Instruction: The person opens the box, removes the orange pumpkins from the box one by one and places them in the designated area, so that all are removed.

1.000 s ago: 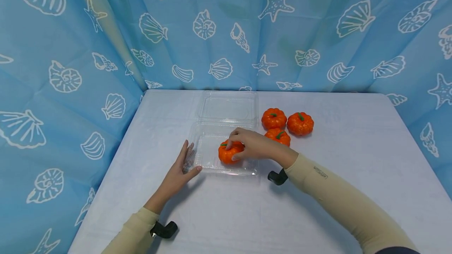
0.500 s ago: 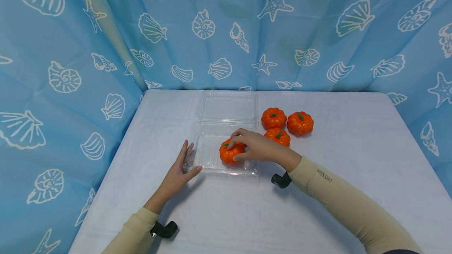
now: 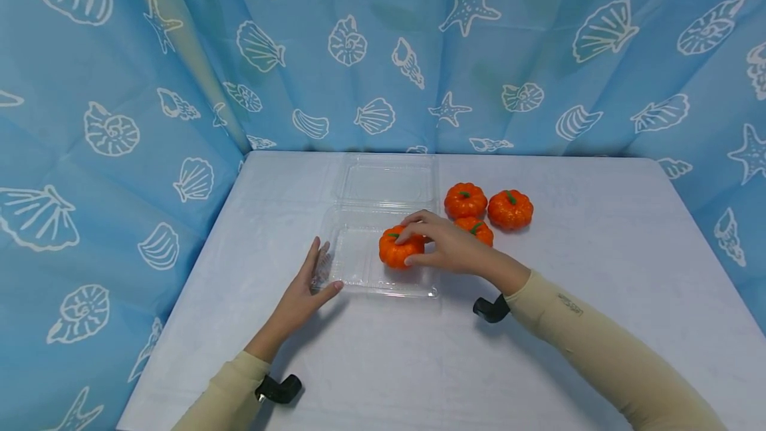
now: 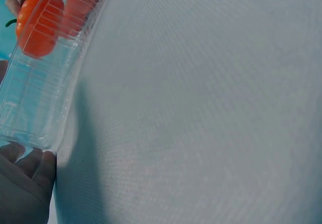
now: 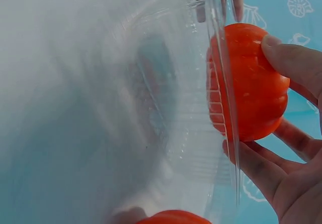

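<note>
Frame centre: small orange plastic pumpkin (image 3: 399, 249) is gripped by right hand (image 3: 445, 249) fingers inside clear plastic clamshell tray (image 3: 359, 278). Left hand (image 3: 305, 288), fingers flat, braces tray's left edge against sliding on bench (image 3: 598, 231).

Small dark print on the right sleeve (image 3: 569, 304), possibly a logo, too blurred to read

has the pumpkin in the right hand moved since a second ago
Yes. The held pumpkin has gone up and toward the far right of the clear tray, nearer the three pumpkins on the table, with the right hand still gripping it.
</note>
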`<move>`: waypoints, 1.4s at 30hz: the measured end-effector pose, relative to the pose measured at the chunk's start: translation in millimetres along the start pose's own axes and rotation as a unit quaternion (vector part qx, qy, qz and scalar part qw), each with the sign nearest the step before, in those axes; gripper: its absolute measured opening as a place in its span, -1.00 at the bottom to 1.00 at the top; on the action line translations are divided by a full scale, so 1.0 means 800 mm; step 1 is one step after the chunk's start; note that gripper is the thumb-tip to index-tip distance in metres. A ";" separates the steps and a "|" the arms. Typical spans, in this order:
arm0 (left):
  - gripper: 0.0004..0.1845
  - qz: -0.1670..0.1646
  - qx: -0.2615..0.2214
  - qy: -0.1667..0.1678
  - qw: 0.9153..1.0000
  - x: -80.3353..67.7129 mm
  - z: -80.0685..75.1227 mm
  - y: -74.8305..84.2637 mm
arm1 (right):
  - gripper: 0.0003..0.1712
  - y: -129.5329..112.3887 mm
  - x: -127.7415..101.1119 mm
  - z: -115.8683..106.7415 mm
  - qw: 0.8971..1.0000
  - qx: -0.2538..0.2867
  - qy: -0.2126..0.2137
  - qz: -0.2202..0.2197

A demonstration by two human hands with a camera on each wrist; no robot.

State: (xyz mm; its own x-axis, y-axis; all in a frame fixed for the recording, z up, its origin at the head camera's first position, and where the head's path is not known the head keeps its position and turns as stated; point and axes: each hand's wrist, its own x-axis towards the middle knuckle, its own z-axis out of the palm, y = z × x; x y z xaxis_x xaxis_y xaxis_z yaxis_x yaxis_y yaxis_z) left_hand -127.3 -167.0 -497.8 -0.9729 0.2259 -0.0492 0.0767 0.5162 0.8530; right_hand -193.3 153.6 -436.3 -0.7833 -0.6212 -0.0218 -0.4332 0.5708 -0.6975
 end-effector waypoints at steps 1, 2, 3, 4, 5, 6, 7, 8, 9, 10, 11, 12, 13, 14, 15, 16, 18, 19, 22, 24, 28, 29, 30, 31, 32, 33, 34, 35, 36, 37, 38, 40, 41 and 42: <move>0.11 0.001 0.002 0.001 1.000 0.000 0.000 0.000 | -0.67 0.000 -0.002 -0.002 1.000 0.000 0.006 0.001; 0.11 0.001 0.003 0.002 1.000 0.000 0.000 0.001 | -0.67 0.000 -0.004 -0.003 1.000 0.000 0.010 0.002; 0.11 0.002 0.004 0.002 1.000 0.000 0.000 0.001 | -0.66 0.000 -0.006 -0.004 1.000 -0.001 0.015 0.002; 0.11 0.002 0.003 0.001 1.000 0.000 0.000 0.001 | -0.66 0.000 -0.008 -0.006 1.000 -0.004 0.019 0.000; 0.11 0.003 0.003 0.001 1.000 -0.001 -0.001 0.001 | -0.66 0.000 -0.010 -0.007 1.000 -0.005 0.023 -0.003; 0.11 0.003 0.003 0.001 1.000 -0.001 -0.001 0.001 | -0.66 0.000 -0.012 -0.009 1.000 -0.008 0.027 -0.006; 0.11 0.004 0.001 0.000 1.000 -0.001 -0.001 0.001 | -0.66 0.000 -0.014 -0.010 0.999 -0.012 0.032 -0.007; 0.10 0.004 0.000 -0.001 1.000 -0.001 -0.001 0.001 | -0.66 0.000 -0.016 -0.012 0.999 -0.015 0.038 -0.008; 0.10 0.005 -0.004 -0.002 1.000 -0.001 -0.001 0.001 | -0.66 0.000 -0.018 -0.013 0.999 -0.018 0.042 -0.008; 0.10 0.005 -0.007 -0.003 1.000 -0.001 -0.001 0.001 | -0.66 0.000 -0.021 -0.015 0.999 -0.019 0.047 -0.006; 0.10 0.005 -0.009 -0.003 1.000 -0.001 -0.001 0.001 | -0.65 0.000 -0.023 -0.016 0.999 -0.019 0.051 -0.004; 0.10 0.005 -0.012 -0.004 1.000 -0.001 -0.001 0.000 | -0.65 0.001 -0.025 -0.018 0.998 -0.019 0.054 -0.002; 0.10 0.004 -0.015 -0.005 1.000 -0.001 -0.001 0.000 | -0.64 0.002 -0.028 -0.019 0.998 -0.020 0.058 0.000; 0.10 0.004 -0.017 -0.006 1.000 -0.001 -0.001 0.000 | -0.64 0.002 -0.031 -0.021 0.998 -0.021 0.061 0.002; 0.10 0.003 -0.019 -0.007 1.000 -0.001 -0.001 -0.001 | -0.63 0.003 -0.033 -0.022 0.998 -0.024 0.064 0.005; 0.09 0.002 -0.019 -0.008 1.000 -0.001 -0.001 -0.001 | -0.63 0.004 -0.036 -0.024 0.997 -0.028 0.067 0.006; 0.09 0.002 -0.018 -0.009 1.000 0.000 0.000 -0.001 | -0.62 0.006 -0.041 -0.028 0.996 -0.036 0.075 0.007; 0.08 0.003 -0.019 -0.009 1.000 0.000 0.000 -0.001 | -0.62 0.007 -0.043 -0.030 0.996 -0.041 0.080 0.008; 0.08 0.004 -0.018 -0.008 1.000 0.001 -0.001 -0.001 | -0.63 0.010 -0.049 -0.037 0.995 -0.045 0.088 0.008; 0.08 0.004 -0.016 -0.007 1.000 0.001 0.000 -0.002 | -0.63 0.012 -0.053 -0.040 0.995 -0.047 0.090 0.009; 0.09 0.003 -0.012 -0.006 1.000 0.000 0.000 -0.003 | -0.61 0.016 -0.062 -0.044 0.994 -0.049 0.093 0.014; 0.10 0.003 -0.010 -0.006 1.000 0.000 0.000 -0.003 | -0.61 0.018 -0.064 -0.045 0.994 -0.051 0.095 0.017; 0.10 0.002 -0.010 -0.005 1.000 0.000 0.000 -0.002 | -0.61 0.019 -0.066 -0.045 0.994 -0.051 0.098 0.019; 0.10 0.002 -0.009 -0.005 1.000 0.000 0.000 -0.002 | -0.61 0.021 -0.068 -0.046 0.993 -0.052 0.101 0.021; 0.10 0.001 -0.008 -0.005 1.000 0.000 0.000 -0.002 | -0.61 0.023 -0.070 -0.047 0.993 -0.053 0.105 0.023; 0.11 0.000 -0.008 -0.005 1.000 0.000 0.000 -0.001 | -0.61 0.025 -0.073 -0.047 0.992 -0.054 0.108 0.026; 0.11 0.000 -0.008 -0.005 1.000 0.000 0.000 -0.001 | -0.61 0.027 -0.075 -0.048 0.992 -0.054 0.111 0.028; 0.11 0.000 -0.008 -0.004 1.000 0.000 0.000 -0.001 | -0.61 0.028 -0.078 -0.049 0.992 -0.054 0.114 0.033; 0.10 0.000 -0.008 -0.004 1.000 0.000 0.000 -0.001 | -0.61 0.030 -0.080 -0.050 0.991 -0.052 0.117 0.037; 0.10 0.000 -0.008 -0.004 1.000 0.000 0.000 -0.002 | -0.61 0.031 -0.083 -0.051 0.991 -0.050 0.120 0.042; 0.10 0.000 -0.010 -0.003 1.000 0.000 0.000 -0.002 | -0.60 0.033 -0.086 -0.052 0.990 -0.047 0.123 0.046; 0.10 -0.001 -0.010 -0.003 1.000 0.000 -0.001 -0.002 | -0.60 0.037 -0.092 -0.055 0.989 -0.040 0.132 0.054; 0.10 -0.001 -0.010 -0.004 1.000 0.000 -0.001 -0.002 | -0.60 0.038 -0.094 -0.056 0.988 -0.037 0.138 0.058; 0.10 -0.001 -0.011 -0.004 1.000 -0.001 -0.001 -0.002 | -0.60 0.040 -0.098 -0.057 0.987 -0.033 0.144 0.059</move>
State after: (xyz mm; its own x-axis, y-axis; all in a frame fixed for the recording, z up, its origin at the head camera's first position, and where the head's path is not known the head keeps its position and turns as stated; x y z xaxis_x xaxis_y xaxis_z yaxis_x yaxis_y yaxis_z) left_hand -127.2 -168.5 -499.0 -0.9712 0.2316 -0.0557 0.0694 0.4988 0.8639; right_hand -166.5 245.3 -424.2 -0.9205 -0.3746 0.1114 -0.3517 0.6694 -0.6544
